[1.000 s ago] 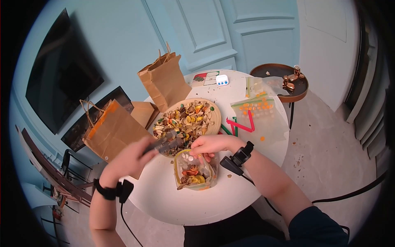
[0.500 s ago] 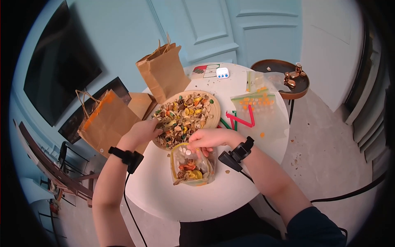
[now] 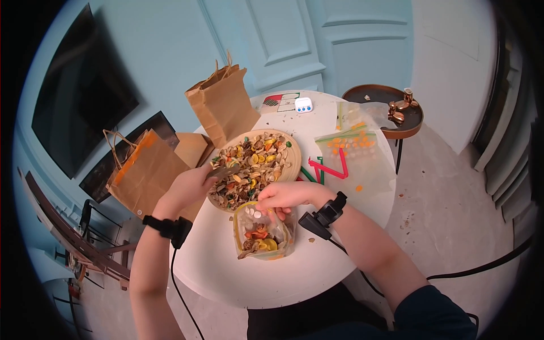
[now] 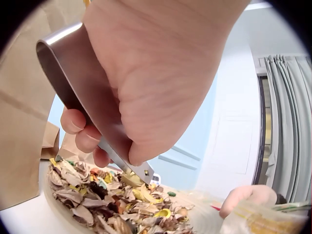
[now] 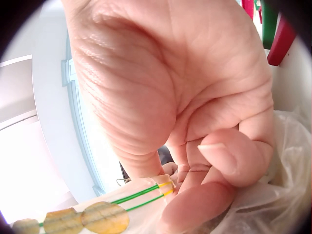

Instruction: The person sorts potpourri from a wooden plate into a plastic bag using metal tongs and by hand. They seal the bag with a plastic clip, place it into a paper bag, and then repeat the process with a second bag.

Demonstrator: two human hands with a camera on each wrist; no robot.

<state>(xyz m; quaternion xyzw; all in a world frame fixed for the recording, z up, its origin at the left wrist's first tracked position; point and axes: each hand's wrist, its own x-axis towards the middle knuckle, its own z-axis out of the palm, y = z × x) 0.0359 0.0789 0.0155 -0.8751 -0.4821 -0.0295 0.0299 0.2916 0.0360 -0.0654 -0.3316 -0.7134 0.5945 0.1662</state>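
In the head view my left hand [image 3: 190, 184] is at the left side of a round woven plate [image 3: 294, 161] heaped with dried potpourri [image 3: 258, 164]. It grips metal tongs [image 4: 92, 83], their tips down at the pieces in the left wrist view. My right hand [image 3: 286, 194] pinches the upper edge of a clear zip bag [image 3: 287, 241], which stands with its mouth spread in front of the plate. Orange and yellow dried pieces [image 3: 266, 245] lie inside the bag. The right wrist view shows thumb and fingers at the green and yellow zip strip [image 5: 141, 197].
Two brown paper bags [image 3: 221, 107] [image 3: 147, 175] stand left of and behind the plate. Zip bags with orange pieces [image 3: 354, 139] lie at the right, near red and green clips [image 3: 331, 170]. A white case [image 3: 304, 105] sits at the back of the white table [image 3: 226, 277].
My left hand has moved the tongs away from beside the zip bag to the plate's left part, at the potpourri. My right hand keeps its hold on the bag's edge.
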